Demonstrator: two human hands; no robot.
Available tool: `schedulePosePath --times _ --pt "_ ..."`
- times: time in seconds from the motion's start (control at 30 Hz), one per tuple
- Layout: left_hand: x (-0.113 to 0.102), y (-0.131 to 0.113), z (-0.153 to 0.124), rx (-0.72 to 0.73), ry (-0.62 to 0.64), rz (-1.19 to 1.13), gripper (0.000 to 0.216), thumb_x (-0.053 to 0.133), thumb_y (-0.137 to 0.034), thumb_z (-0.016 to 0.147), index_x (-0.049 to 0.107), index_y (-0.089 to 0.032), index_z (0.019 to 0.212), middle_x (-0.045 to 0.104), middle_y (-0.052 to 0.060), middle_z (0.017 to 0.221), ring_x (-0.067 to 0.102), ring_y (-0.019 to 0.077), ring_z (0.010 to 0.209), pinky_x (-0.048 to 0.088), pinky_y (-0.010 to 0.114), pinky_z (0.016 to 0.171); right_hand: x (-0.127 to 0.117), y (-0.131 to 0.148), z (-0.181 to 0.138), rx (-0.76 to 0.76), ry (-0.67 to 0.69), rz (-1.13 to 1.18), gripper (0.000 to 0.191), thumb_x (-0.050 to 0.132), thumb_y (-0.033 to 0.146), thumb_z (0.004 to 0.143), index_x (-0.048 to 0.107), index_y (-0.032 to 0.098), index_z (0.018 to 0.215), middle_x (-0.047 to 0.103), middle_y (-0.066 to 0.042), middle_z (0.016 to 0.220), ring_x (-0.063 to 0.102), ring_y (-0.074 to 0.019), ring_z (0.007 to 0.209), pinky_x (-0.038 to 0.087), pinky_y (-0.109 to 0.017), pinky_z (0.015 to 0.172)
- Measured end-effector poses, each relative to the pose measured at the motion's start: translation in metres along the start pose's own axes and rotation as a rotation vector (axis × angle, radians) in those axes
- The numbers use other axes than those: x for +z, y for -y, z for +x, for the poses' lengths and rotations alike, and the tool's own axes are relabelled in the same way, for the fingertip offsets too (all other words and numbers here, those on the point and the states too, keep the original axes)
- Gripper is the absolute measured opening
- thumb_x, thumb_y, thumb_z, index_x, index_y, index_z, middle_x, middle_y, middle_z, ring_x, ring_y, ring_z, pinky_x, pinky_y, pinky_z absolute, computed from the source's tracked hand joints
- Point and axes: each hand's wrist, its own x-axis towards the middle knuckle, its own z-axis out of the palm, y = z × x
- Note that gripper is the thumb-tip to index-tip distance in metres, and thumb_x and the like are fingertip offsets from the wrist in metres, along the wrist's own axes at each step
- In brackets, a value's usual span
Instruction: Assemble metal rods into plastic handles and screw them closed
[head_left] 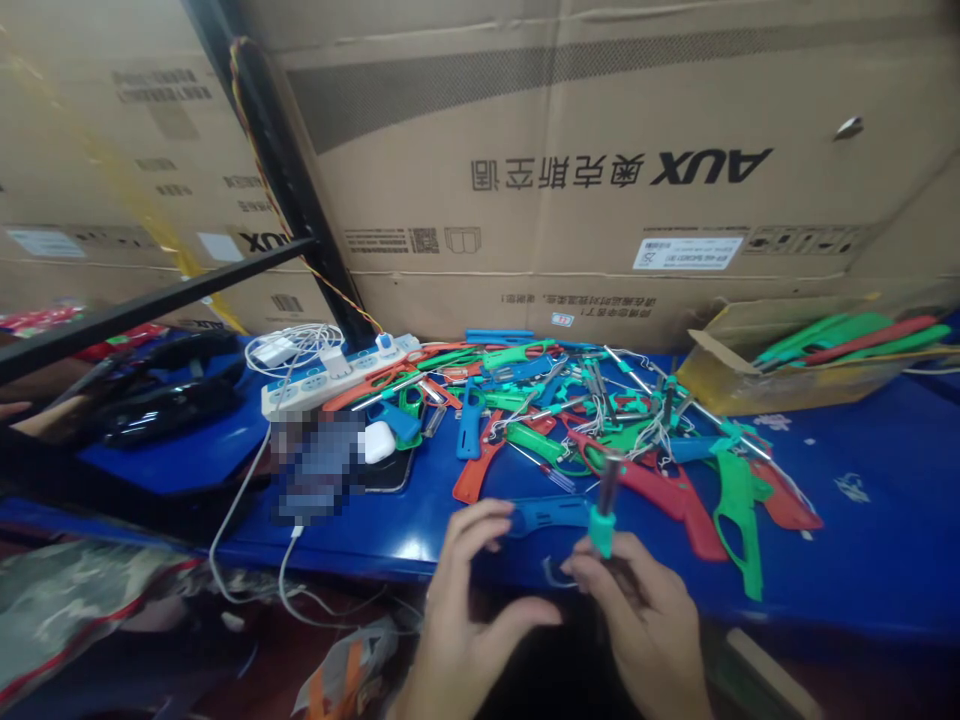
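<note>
My right hand [651, 612] grips a metal lighter tube [603, 532] with a teal collar, held upright over the table's front edge. A thin white wire seems to hang beside its fingertips. My left hand [476, 600] is open, thumb and fingers apart, its fingertips beside or touching a blue lighter shell [551, 512]; exact contact I cannot tell. Just beyond lies a pile of gas-lighter parts: a red lighter shell [656, 487], a green lighter shell [739, 520], an orange lighter shell [478, 462], and several metal tubes with teal collars and white wires.
The blue table [862, 555] backs onto large cardboard boxes [450, 120]. An open carton [810, 388] with green and red shells stands right. A power strip [341, 378], charging cables, a phone [388, 472] and a white earbud case [379, 441] lie left. A black metal frame [289, 190] rises there.
</note>
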Motion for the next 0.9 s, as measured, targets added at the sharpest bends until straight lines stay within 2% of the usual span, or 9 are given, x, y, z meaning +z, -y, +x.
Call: schedulePosePath --times 0.1,0.17,0.23,0.33,0.43,0.53,0.6,0.77,0.9 --pt "-0.012 -0.002 -0.004 0.156 -0.252 0.059 0.053 0.072 -0.051 0.090 0.055 -0.028 0.134 0.062 0.012 0.129 0.061 0.0292 0.121 0.056 0.046 0.096 -0.005 0.004 0.010 -0.180 0.145 -0.128 0.018 0.066 0.039 0.096 0.068 0.027 0.082 0.069 0.002 0.073 0.066 -0.0164 0.062 0.054 -0.024 0.061" --pt "-0.016 -0.008 -0.007 0.289 -0.299 0.169 0.043 0.070 -0.046 0.093 0.056 -0.030 0.131 0.064 0.010 0.128 0.058 0.0303 0.125 0.051 0.052 0.103 -0.003 0.008 0.015 -0.275 0.274 -0.196 0.020 0.060 0.040 0.101 0.068 0.026 0.088 0.071 0.002 0.077 0.067 -0.0162 0.066 0.053 -0.025 0.063" --pt "-0.019 -0.017 -0.005 0.383 -0.212 0.343 0.029 0.065 -0.030 0.098 0.060 -0.031 0.127 0.066 0.007 0.130 0.052 0.0297 0.135 0.043 0.056 0.113 0.002 0.011 0.019 -0.367 0.383 -0.293 0.029 0.050 0.041 0.106 0.068 0.024 0.091 0.072 -0.001 0.080 0.068 -0.0174 0.070 0.052 -0.027 0.063" --pt "-0.027 -0.022 0.006 0.433 0.044 0.531 0.035 0.054 -0.013 0.100 0.059 -0.024 0.132 0.065 0.009 0.139 0.046 0.0277 0.144 0.030 0.057 0.123 0.013 0.015 0.025 -0.523 0.439 -0.420 0.041 0.037 0.037 0.109 0.066 0.020 0.086 0.070 -0.004 0.076 0.065 -0.0191 0.068 0.049 -0.032 0.062" --pt "-0.038 -0.015 0.019 0.396 0.306 0.535 0.043 0.053 -0.023 0.103 0.049 -0.016 0.145 0.072 0.012 0.128 0.066 0.0258 0.120 0.037 0.056 0.119 0.020 0.019 0.031 -0.616 0.425 -0.450 0.038 0.039 0.030 0.109 0.067 0.019 0.086 0.070 -0.005 0.077 0.063 -0.0196 0.068 0.050 -0.035 0.068" --pt "-0.045 -0.004 0.024 0.287 0.352 0.520 0.043 0.049 -0.033 0.106 0.048 -0.019 0.147 0.077 0.008 0.108 0.073 0.0227 0.092 0.052 0.050 0.103 0.022 0.021 0.034 -0.558 0.420 -0.430 0.019 0.052 0.029 0.105 0.067 0.020 0.096 0.073 -0.004 0.085 0.065 -0.0207 0.076 0.052 -0.037 0.075" --pt "-0.047 0.003 0.023 0.276 0.352 0.499 0.040 0.047 -0.031 0.107 0.049 -0.021 0.146 0.077 0.007 0.105 0.071 0.0212 0.086 0.055 0.044 0.092 0.020 0.018 0.035 -0.474 0.437 -0.393 0.010 0.059 0.029 0.101 0.066 0.022 0.106 0.075 -0.004 0.095 0.068 -0.0218 0.086 0.055 -0.038 0.079" --pt "-0.050 0.011 0.026 0.300 0.338 0.496 0.042 0.046 -0.015 0.106 0.051 -0.023 0.146 0.069 0.002 0.088 0.063 0.0180 0.078 0.050 0.036 0.083 0.007 -0.006 0.040 -0.301 0.393 -0.327 0.050 0.070 0.037 0.094 0.051 0.031 0.140 0.068 -0.007 0.134 0.064 -0.0268 0.124 0.052 -0.049 0.106" --pt "-0.055 0.014 0.033 0.295 0.357 0.479 0.048 0.045 -0.010 0.104 0.049 -0.025 0.150 0.067 0.001 0.089 0.060 0.0168 0.079 0.046 0.031 0.077 0.000 -0.021 0.047 -0.220 0.326 -0.259 0.037 0.065 0.037 0.098 0.058 0.031 0.134 0.073 -0.005 0.119 0.071 -0.0243 0.110 0.057 -0.046 0.099"
